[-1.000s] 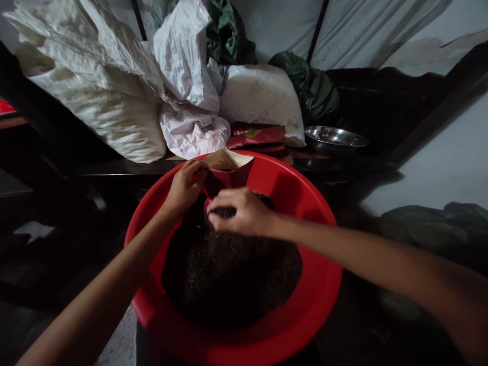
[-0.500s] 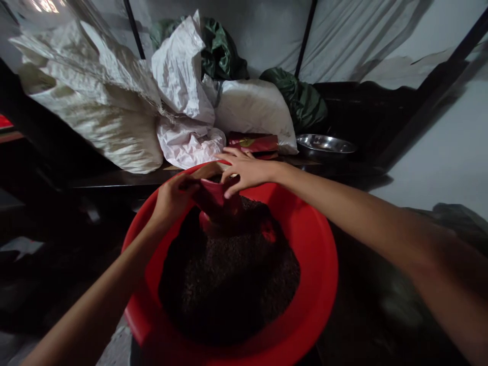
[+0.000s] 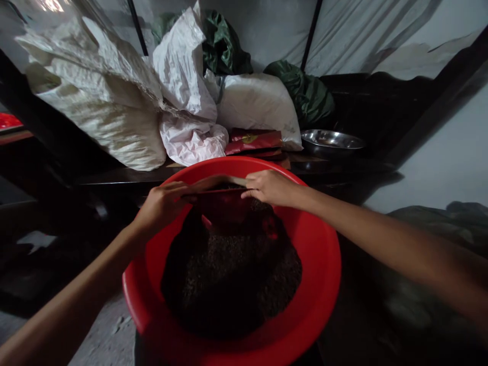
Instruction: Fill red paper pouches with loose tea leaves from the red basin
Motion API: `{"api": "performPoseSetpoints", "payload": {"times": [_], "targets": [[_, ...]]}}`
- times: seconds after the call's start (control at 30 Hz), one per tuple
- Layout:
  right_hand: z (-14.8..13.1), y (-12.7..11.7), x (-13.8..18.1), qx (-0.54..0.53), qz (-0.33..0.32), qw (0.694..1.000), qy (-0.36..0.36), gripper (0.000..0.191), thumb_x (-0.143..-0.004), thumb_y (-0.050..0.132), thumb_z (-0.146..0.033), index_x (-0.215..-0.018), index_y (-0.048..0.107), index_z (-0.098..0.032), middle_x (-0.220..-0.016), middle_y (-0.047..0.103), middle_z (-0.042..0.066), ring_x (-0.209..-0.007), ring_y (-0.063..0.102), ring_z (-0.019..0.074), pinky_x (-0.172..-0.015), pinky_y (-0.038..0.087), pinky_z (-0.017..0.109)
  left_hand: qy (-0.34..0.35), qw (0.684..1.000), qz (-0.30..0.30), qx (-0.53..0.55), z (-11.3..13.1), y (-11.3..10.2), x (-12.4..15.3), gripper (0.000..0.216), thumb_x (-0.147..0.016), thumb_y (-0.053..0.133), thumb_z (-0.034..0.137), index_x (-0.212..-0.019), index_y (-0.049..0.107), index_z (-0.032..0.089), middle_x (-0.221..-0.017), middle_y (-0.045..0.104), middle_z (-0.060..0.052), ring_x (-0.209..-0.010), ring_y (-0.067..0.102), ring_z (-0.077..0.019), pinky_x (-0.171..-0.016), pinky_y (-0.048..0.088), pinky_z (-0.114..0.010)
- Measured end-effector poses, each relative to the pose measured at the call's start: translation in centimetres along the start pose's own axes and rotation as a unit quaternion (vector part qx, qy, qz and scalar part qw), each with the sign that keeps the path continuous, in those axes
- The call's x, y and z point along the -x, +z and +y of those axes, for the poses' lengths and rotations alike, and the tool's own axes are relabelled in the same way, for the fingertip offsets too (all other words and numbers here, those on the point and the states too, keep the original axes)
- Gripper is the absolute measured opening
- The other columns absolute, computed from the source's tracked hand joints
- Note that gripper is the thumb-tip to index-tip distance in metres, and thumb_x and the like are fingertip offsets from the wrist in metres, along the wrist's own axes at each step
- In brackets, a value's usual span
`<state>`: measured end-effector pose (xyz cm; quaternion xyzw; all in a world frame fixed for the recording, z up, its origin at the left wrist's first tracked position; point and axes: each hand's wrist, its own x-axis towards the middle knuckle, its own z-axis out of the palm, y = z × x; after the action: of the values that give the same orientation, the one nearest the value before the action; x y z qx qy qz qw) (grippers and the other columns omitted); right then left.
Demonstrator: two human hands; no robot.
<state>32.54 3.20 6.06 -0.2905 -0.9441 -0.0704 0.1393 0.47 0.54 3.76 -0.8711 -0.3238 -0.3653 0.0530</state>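
A large red plastic basin (image 3: pixel 323 284) stands in front of me, with dark, loose, grainy or leafy material (image 3: pixel 229 279) in it. Over its far part hangs a dark red bag (image 3: pixel 224 204), its mouth stretched wide and its lower part in shadow near the material. My left hand (image 3: pixel 162 203) is closed on the left end of the bag's mouth. At the opposite end, my right hand (image 3: pixel 270 188) pinches the rim between thumb and fingers. Some dark contents show just inside the mouth; how full the bag is stays hidden.
Behind the basin runs a dark bench (image 3: pixel 118 177). On it stand a big white woven sack (image 3: pixel 110 117), other white sacks (image 3: pixel 259 104), green bags (image 3: pixel 305 94), flat red packets (image 3: pixel 255 141) and a shallow metal bowl (image 3: pixel 331 141). A dark green bundle (image 3: pixel 438 229) lies at right.
My right hand has gone from spread fingers over the bag's mouth to pinching its right end. The mouth is now pulled wider and flatter, with my left hand slightly farther left.
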Motion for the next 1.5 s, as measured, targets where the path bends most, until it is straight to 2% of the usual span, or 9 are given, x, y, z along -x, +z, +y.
{"api": "performPoseSetpoints", "payload": {"times": [0.1,0.33,0.47,0.63,0.8,1.03,1.13,1.27,1.5], "targets": [[0.8,0.4,-0.8,0.002,0.047,0.997,0.068,0.026,-0.101,0.065,-0.036,-0.09,0.08,-0.018,-0.093,0.073,0.007,-0.09,0.065,0.0204,-0.082,0.05,0.036,-0.028,0.997,0.057,-0.033,-0.8,-0.2,-0.2,0.013,-0.098,0.065,0.026,-0.094,0.077,0.022,-0.09,0.076,-0.001,-0.078,0.07,-0.0135,-0.072,0.054,-0.025],[1.5,0.7,-1.3,-0.087,0.038,0.995,0.026,0.023,-0.095,0.074,-0.039,-0.109,0.079,-0.022,-0.128,0.071,0.007,-0.116,0.063,0.0238,-0.098,0.047,0.039,-0.052,0.999,0.006,0.007,0.0,-0.7,0.3,0.016,-0.097,0.066,0.03,-0.098,0.078,0.02,-0.101,0.078,-0.004,-0.085,0.074,-0.0162,-0.077,0.056,-0.026],[-0.4,0.3,-1.7,-0.112,0.034,0.993,0.007,0.038,-0.088,0.08,-0.047,-0.114,0.072,-0.021,-0.122,0.072,0.006,-0.112,0.065,0.0249,-0.096,0.049,0.038,-0.079,0.997,0.007,0.021,1.1,-0.7,0.5,0.014,-0.095,0.069,0.032,-0.102,0.077,0.022,-0.102,0.079,-0.003,-0.087,0.074,-0.0168,-0.08,0.057,-0.026],[-2.5,1.9,-2.4,-0.086,0.057,0.99,0.094,0.07,-0.087,0.081,-0.042,-0.147,0.051,-0.02,-0.105,0.074,0.006,-0.083,0.067,0.0207,-0.073,0.047,0.032,-0.141,0.99,0.003,0.02,1.8,0.3,0.4,0.063,-0.078,0.089,0.037,-0.134,0.064,0.023,-0.108,0.078,-0.005,-0.092,0.075,-0.0216,-0.081,0.059,-0.031],[-2.4,3.7,-1.7,-0.036,0.073,0.996,0.029,0.009,-0.098,0.063,-0.019,-0.099,0.071,-0.018,-0.092,0.071,0.004,-0.085,0.063,0.0172,-0.071,0.041,0.03,-0.07,0.997,-0.032,-0.009,2.0,0.5,0.3,0.013,-0.097,0.068,0.029,-0.09,0.075,0.021,-0.081,0.072,-0.001,-0.071,0.066,-0.015,-0.067,0.051,-0.027],[-3.9,3.4,-0.9,0.026,0.138,0.99,0.003,0.018,-0.095,0.054,-0.015,-0.08,0.065,-0.017,-0.081,0.066,0.006,-0.075,0.054,0.0179,-0.068,0.038,0.033,0.062,0.992,-0.019,-0.104,3.4,0.7,0.8,0.025,-0.101,0.06,0.021,-0.077,0.068,0.018,-0.071,0.063,-0.001,-0.065,0.056,-0.0161,-0.065,0.045,-0.032],[-5.5,2.9,-1.3,0.034,0.119,0.992,-0.024,0.01,-0.096,0.059,-0.021,-0.097,0.067,-0.016,-0.096,0.07,0.007,-0.086,0.057,0.02,-0.069,0.038,0.034,0.056,0.995,-0.011,-0.086,4.3,1.1,1.0,0.022,-0.101,0.059,0.019,-0.081,0.069,0.019,-0.074,0.064,-0.001,-0.067,0.056,-0.0155,-0.066,0.047,-0.03],[-6.2,3.2,-1.8,0.042,0.12,0.989,-0.077,0.021,-0.096,0.05,-0.008,-0.086,0.065,-0.017,-0.082,0.065,0.004,-0.076,0.053,0.0171,-0.066,0.034,0.034,0.032,0.999,0.013,-0.035,4.9,0.9,1.4,0.015,-0.1,0.063,0.021,-0.087,0.072,0.021,-0.08,0.07,-0.002,-0.071,0.061,-0.0147,-0.067,0.051,-0.028],[-5.9,3.6,-1.8,0.021,0.139,0.99,-0.023,0.021,-0.095,0.053,-0.009,-0.087,0.069,-0.019,-0.084,0.067,0.003,-0.077,0.055,0.0172,-0.065,0.035,0.034,-0.061,0.997,0.05,0.007,4.1,-0.7,2.7,0.009,-0.097,0.068,0.028,-0.095,0.075,0.024,-0.088,0.076,-0.001,-0.078,0.072,-0.0151,-0.073,0.059,-0.026]]}}
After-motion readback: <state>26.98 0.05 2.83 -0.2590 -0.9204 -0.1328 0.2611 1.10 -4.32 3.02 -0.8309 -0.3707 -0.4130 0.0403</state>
